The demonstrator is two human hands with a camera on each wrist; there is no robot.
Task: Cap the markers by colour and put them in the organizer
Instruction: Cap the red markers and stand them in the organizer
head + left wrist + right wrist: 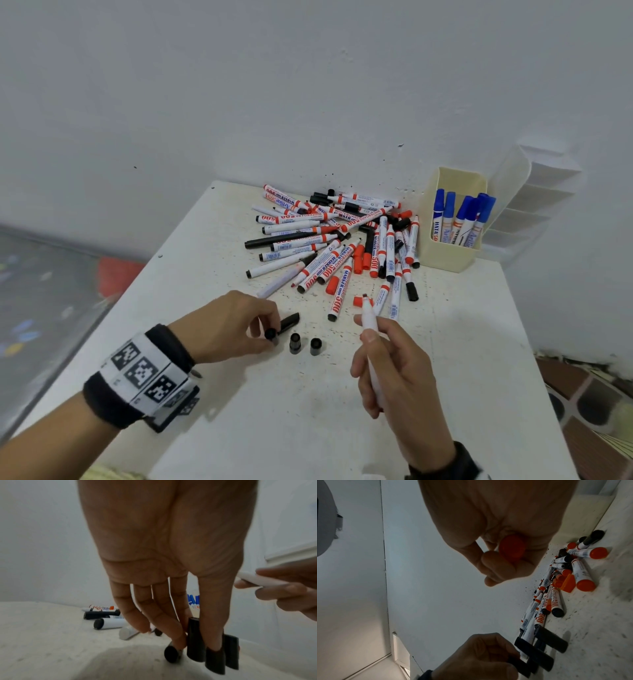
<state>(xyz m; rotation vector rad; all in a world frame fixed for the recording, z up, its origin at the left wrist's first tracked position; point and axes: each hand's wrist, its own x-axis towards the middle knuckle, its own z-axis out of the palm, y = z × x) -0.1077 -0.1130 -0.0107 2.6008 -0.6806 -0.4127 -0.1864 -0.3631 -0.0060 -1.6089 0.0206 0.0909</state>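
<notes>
The fingers of the left hand (pixel 228 325) curl down to the tabletop and pinch a black cap (pixel 271 334) between thumb and fingertips (pixel 180 638); the cap lies on its side, touching the white table (pixel 445 394). Just right of those fingertips stand 2 more black caps (pixel 295 342), upright and close together, and just beyond them a 4th black cap (pixel 289 321) lies flat. In the left wrist view the black pieces crowd round the thumb and forefinger, and how many of them the fingers actually touch cannot be told.

The right hand (pixel 394 370) is wrapped round a white marker (pixel 371 342), thumb pressed along the barrel, fingers folded under it. The marker points away from the body with its dark tip bare. The right wrist view shows an orange end plug (pixel 511 548) at the butt of the barrel, framed by the curled fingers.

Beyond both sets of fingertips, toward the wall, lies the pile of markers (pixel 329 236): white barrels with orange or black ends, loose orange caps (pixel 358 258) scattered among them. 1 orange cap (pixel 358 301) sits just past the tip of the held marker. Farther off to the right of the pile, against the wall, stands the cream organizer (pixel 448 253), holding 5 or so blue-capped markers (pixel 462 219) upright. A white slotted rack (pixel 544 195) stands beside it.
</notes>
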